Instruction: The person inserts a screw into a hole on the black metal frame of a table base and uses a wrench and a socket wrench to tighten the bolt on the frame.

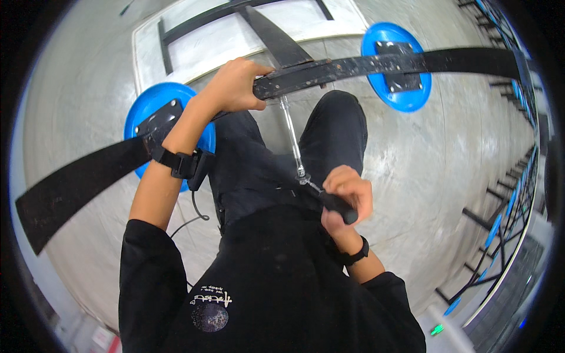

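L hand (233, 85) half-spread, gripping end of blk metal bar (341, 69), R hand (355, 191) curled round blk ratchet handle (338, 206)

Black short-sleeved fabric shirt (276, 276) bearing white lettering (213, 294) beside a speckled round print (210, 318); black trousers (253, 185) beyond it; past its sleeves (150, 259), black wrist straps (358, 253), the left with a boxy black cabled device (203, 167).

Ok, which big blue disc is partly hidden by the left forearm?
The left blue disc: the forearm crosses it; no arm overlaps the right blue disc.
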Demonstrator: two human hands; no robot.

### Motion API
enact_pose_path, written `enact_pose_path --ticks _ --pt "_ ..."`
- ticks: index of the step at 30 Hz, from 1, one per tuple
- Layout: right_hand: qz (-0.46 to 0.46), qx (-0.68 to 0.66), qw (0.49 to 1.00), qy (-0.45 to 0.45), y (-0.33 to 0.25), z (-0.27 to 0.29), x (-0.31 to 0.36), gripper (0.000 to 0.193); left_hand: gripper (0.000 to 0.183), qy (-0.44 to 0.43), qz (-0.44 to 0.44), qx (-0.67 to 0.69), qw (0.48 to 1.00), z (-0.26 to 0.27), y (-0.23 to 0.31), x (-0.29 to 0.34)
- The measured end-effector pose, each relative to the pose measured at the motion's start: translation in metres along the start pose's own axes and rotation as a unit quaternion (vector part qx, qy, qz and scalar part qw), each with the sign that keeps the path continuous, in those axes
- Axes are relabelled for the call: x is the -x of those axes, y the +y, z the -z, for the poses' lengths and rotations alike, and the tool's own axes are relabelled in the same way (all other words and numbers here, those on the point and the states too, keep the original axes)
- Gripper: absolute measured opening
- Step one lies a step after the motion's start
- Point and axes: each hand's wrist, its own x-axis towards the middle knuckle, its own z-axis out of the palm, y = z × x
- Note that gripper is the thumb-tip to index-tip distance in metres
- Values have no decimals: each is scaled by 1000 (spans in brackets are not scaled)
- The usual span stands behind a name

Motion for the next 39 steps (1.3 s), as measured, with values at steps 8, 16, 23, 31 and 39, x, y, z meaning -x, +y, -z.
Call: enact_pose_path --ticks 8,16,23,31,39 --pt "-202 -68 957 194 1 -16 40 13 60 36 -38 -12 999 2 0 3" --pt "-111 192 883 413 -7 -26 -14 18 56 13 -33 33 999 0 2 6" --pt "-235 -9 850 471 -17 -22 -20 37 55 32 -42 27 998 1 -1 3" --pt "-250 10 835 490 -9 -9 -28 34 50 19 -26 7 999 3 2 4" --pt "-300 1 768 565 26 23 -35 29 56 15 -32 3 999 2 0 3"
